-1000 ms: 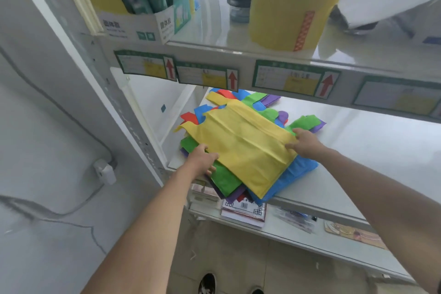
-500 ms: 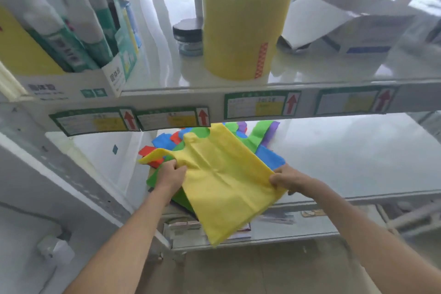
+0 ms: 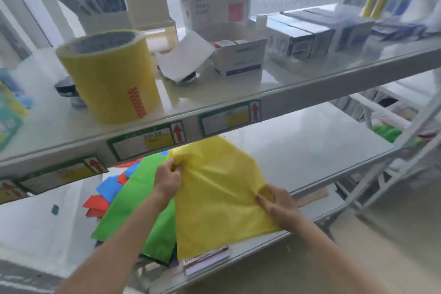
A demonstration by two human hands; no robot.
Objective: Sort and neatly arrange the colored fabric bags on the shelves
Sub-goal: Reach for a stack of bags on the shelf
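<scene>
**Yellow bag pinched at both ends, bare shelf off to the right**

Yellow fabric bag (image 3: pixel 222 193) sits low centre of the frame, half over the front edge of the middle shelf (image 3: pixel 310 150). Left hand (image 3: pixel 167 179) has its grip closed on the top corner, right hand (image 3: pixel 279 205) is pinching the right edge. Long axis runs upper left to lower right. The bare stretch of shelf lies right of the bag, so the right hand is nearer. Count: one yellow, one green bag (image 3: pixel 136 210) on top of the pile, blue and red bits peeking out, can't tell how many.
</scene>
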